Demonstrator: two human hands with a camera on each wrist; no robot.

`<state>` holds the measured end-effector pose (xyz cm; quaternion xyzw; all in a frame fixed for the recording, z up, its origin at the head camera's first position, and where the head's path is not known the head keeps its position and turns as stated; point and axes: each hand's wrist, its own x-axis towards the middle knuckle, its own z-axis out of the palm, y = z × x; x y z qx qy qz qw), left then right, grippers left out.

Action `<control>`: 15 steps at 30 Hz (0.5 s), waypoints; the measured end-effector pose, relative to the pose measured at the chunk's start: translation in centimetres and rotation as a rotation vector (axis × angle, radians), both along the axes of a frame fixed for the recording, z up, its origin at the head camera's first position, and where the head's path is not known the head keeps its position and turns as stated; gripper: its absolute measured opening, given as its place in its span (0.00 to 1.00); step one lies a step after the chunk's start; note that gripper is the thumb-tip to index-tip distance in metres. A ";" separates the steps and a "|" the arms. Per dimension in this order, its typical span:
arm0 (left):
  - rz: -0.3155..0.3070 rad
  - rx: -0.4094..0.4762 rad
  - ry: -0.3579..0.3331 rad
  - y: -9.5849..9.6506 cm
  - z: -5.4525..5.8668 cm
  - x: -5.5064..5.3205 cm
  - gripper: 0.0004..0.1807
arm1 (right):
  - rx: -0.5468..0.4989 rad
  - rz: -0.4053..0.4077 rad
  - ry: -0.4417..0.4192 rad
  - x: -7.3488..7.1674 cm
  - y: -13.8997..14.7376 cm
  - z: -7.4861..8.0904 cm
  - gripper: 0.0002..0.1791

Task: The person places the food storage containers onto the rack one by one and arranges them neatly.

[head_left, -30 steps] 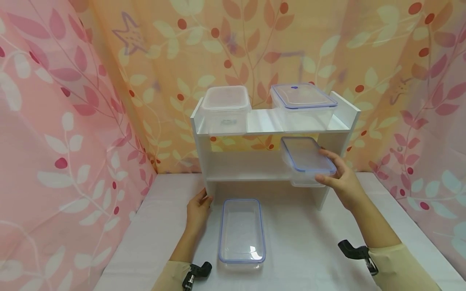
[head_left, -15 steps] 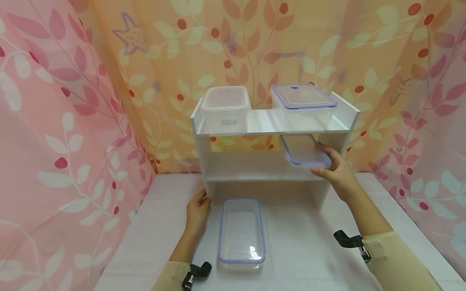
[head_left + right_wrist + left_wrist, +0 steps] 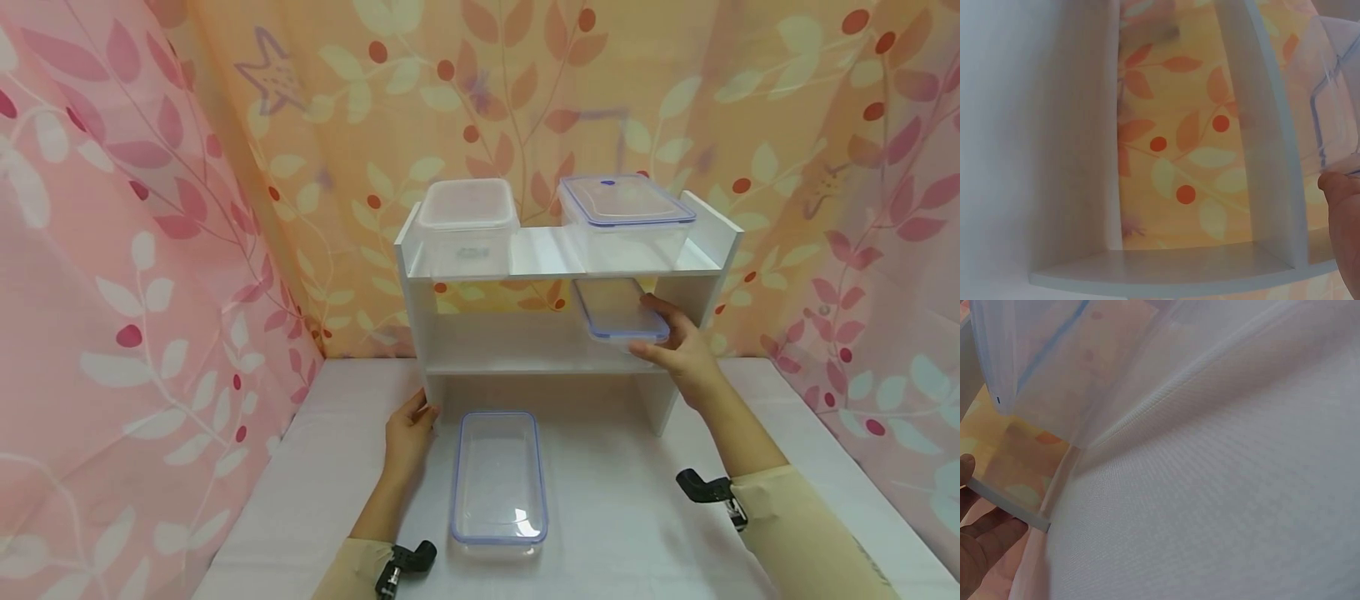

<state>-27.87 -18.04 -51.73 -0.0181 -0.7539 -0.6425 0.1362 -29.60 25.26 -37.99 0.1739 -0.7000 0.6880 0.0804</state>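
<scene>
A clear plastic food container point(image 3: 618, 310) with a blue-edged lid sits partly inside the middle level of a white two-tier shelf point(image 3: 495, 342), on its right. My right hand point(image 3: 686, 354) grips its right front corner, thumb in front and fingers along the side. In the right wrist view the see-through container point(image 3: 1329, 81) shows beyond the board, with the thumb at its edge. My left hand point(image 3: 408, 433) pinches the lower front edge of the shelf's left side panel. The left wrist view shows fingers on both faces of that panel point(image 3: 1007, 503).
Another clear container with a blue-rimmed lid point(image 3: 498, 479) lies on the white tabletop in front of the shelf. On the top level stand a white-lidded container point(image 3: 467, 225) at left and a large blue-rimmed one point(image 3: 630, 221) at right. Patterned curtains point(image 3: 337, 125) surround the table.
My right hand has pushed the container back and slightly left into the middle level, its front end rising in view. The left hand has stayed on the side panel.
</scene>
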 end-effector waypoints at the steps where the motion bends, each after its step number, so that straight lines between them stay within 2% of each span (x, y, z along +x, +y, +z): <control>1: -0.003 0.000 0.002 0.1 0.5 0.3 0.26 | 0.000 -0.002 -0.005 -0.1 0.0 -0.1 0.40; 4: -0.012 -0.001 -0.006 0.3 1.7 1.2 0.26 | -0.003 -0.004 -0.011 -0.4 -0.1 -0.6 0.40; 6: -0.017 -0.002 -0.008 0.4 2.1 1.4 0.26 | -0.018 0.005 -0.010 -0.5 -0.1 -0.9 0.40; 15: -0.015 -0.015 0.000 0.3 2.2 1.5 0.26 | -0.036 0.019 0.006 -0.9 -0.1 -1.5 0.41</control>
